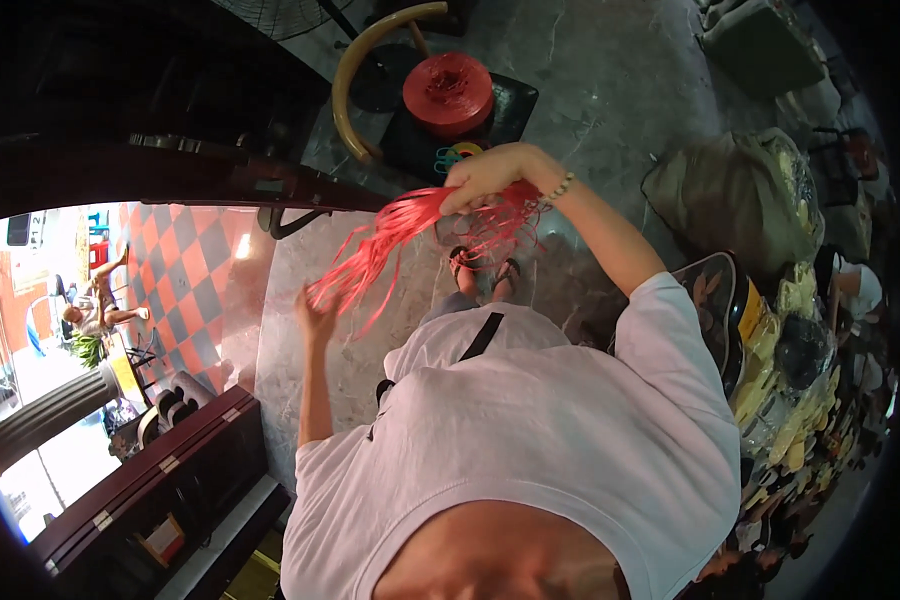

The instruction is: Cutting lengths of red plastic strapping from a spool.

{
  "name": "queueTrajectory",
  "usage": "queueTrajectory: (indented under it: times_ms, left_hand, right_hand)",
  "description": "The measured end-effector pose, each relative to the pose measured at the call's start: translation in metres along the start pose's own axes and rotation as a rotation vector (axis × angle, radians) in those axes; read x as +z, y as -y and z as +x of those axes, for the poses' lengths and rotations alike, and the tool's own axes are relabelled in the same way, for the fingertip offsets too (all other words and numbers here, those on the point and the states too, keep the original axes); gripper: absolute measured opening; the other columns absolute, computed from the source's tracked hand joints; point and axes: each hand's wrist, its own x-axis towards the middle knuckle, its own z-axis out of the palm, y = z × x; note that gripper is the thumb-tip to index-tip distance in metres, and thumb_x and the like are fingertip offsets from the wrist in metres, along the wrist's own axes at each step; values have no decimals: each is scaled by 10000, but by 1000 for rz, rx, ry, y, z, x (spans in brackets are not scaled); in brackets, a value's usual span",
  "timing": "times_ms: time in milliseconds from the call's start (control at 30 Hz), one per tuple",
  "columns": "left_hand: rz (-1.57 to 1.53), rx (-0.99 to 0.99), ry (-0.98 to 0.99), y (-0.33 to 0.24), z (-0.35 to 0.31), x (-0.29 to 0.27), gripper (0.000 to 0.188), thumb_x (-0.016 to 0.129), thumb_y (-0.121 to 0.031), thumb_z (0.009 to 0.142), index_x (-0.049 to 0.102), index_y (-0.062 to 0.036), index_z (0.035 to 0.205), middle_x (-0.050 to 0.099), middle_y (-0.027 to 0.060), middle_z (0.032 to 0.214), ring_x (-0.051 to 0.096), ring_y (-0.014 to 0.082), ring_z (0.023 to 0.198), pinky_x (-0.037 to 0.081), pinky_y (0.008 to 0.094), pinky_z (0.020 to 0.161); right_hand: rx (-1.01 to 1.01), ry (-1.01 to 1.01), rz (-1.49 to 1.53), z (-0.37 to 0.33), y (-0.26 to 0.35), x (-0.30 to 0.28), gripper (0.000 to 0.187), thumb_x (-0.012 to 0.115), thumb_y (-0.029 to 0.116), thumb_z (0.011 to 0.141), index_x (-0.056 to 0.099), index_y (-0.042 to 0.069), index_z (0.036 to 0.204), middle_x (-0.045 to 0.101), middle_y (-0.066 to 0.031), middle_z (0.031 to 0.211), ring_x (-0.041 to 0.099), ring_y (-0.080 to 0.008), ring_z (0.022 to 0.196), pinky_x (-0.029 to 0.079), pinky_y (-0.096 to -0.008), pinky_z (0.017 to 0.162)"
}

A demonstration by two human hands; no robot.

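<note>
A bundle of red plastic strings (395, 235) stretches between my two hands in front of me. My right hand (490, 178) is closed around the bundle near its upper end, and loose loops hang down past that fist. Lower and to the left, my left hand (318, 315) is closed at the other end of the strands; its fingertips are slightly blurred. Just beyond my right hand, a large roll of red plastic string (448, 95) rests on a black chair seat (515, 100). Beside the roll lie small yellow and teal loops (457, 155), partly hidden by my hand.
A curved wooden chair arm (345, 90) rises left of the roll. A dark wooden door (200, 160) stands at the left, with a low dark cabinet (160, 480) below. At the right are a large grey-green sack (715, 200) and piled bagged goods (790, 400). Another person (95, 312) sits outside.
</note>
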Motion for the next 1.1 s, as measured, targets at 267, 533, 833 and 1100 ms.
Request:
queueTrajectory:
  times_ms: [267, 533, 833, 1100]
  left_hand:
    - [-245, 830, 334, -260, 58, -18, 448, 589, -38, 750, 434, -23, 1169, 611, 239, 786, 596, 424, 737, 468, 455, 597]
    - [156, 509, 344, -148, 35, -79, 298, 521, 14, 734, 507, -50, 1024, 593, 227, 755, 593, 414, 732, 458, 472, 618]
    - [253, 273, 371, -16, 41, -34, 326, 573, -124, 820, 499, -38, 1126, 619, 223, 806, 603, 414, 770, 468, 472, 653]
    - [18, 581, 296, -168, 38, -50, 919, 757, -262, 713, 222, -11, 1416, 457, 240, 1289, 452, 395, 1185, 376, 421, 975]
  right_hand:
    - [-169, 69, -33, 24, 37, 8, 350, 602, 367, 865, 594, 52, 711, 425, 54, 562, 397, -70, 514, 348, -242, 480]
    - [-25, -69, -74, -4, -75, -19, 307, 644, 354, 832, 628, 50, 796, 561, 3, 594, 512, -82, 520, 375, -258, 493]
    - [-98, -589, -564, 47, -49, 10, 378, 571, 375, 820, 661, 11, 860, 640, -179, 742, 642, -329, 723, 485, -423, 642]
    - [-14, -567, -782, 23, 21, -12, 346, 570, 340, 824, 652, 5, 820, 639, -194, 784, 623, -375, 783, 491, -462, 689]
